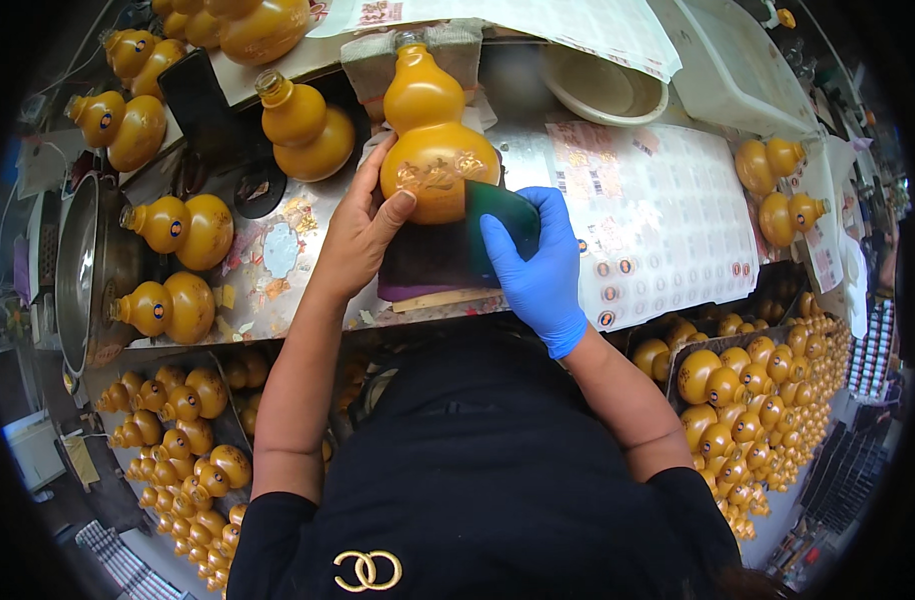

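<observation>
A yellow-brown gourd-shaped bottle (pixel 425 95) lies on the work table, its neck pointing away from me and resting on a folded grey cloth (pixel 368 70). My bare left hand (pixel 363 220) is closed against the left side of its wide lower bulb, thumb near the base. Gold decoration shows across that bulb. In a blue glove, my right hand (pixel 540 265) grips a dark green flat scraper-like piece (pixel 503 225), whose edge meets the bulb's lower right. The gloved fingers behind the piece are partly hidden.
Sticker sheets (pixel 668 220) cover the table's right side. A pale bowl (pixel 608 85) and a clear plastic bin (pixel 733 70) stand behind. More gourd bottles (pixel 308 130) sit at left. A metal basin (pixel 98 270) is at the left edge. Crowded bottles (pixel 748 400) fill the areas below both sides.
</observation>
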Tool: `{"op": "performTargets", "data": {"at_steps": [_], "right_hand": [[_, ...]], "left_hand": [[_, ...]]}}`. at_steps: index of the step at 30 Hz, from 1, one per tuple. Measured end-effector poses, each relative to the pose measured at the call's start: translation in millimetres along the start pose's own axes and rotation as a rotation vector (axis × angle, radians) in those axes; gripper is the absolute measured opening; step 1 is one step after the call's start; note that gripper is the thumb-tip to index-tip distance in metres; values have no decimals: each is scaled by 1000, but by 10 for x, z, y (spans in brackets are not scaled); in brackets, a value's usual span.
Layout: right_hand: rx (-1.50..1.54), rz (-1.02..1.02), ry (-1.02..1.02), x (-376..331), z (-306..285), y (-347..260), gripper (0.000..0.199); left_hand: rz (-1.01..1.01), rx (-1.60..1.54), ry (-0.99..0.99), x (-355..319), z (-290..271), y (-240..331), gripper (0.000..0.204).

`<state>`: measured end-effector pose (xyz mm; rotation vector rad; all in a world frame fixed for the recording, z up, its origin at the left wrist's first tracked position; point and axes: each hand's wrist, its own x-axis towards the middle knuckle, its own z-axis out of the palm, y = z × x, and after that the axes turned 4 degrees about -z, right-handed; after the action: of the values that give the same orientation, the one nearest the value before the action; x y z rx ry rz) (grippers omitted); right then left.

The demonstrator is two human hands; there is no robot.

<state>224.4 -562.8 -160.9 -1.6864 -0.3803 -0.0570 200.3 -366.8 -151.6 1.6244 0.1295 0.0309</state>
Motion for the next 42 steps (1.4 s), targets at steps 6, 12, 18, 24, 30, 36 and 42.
{"op": "performTargets", "data": {"at_steps": [6, 12, 18, 24, 30, 36, 42], "right_hand": [[36, 136, -20, 39, -82, 7, 29], [698, 555, 37, 286, -380, 31, 25], [153, 275, -300, 747, -290, -24, 53], [185, 445, -671, 952, -194, -111, 68], [316, 484, -643, 951, -175, -59, 60], [349, 516, -558, 925, -143, -27, 45], [347, 551, -516, 895, -162, -1, 64]], "left_hand": [[10, 5, -10, 13, -18, -36, 79], [10, -159, 57, 37, -72, -49, 74], [6, -145, 37, 81, 33, 42, 83], [-135, -208, -3, 142, 54, 88, 84], [-194, -284, 3, 141, 35, 37, 81], [-225, -292, 6, 141, 2, 3, 77], [-147, -291, 9, 163, -37, -139, 63]]}}
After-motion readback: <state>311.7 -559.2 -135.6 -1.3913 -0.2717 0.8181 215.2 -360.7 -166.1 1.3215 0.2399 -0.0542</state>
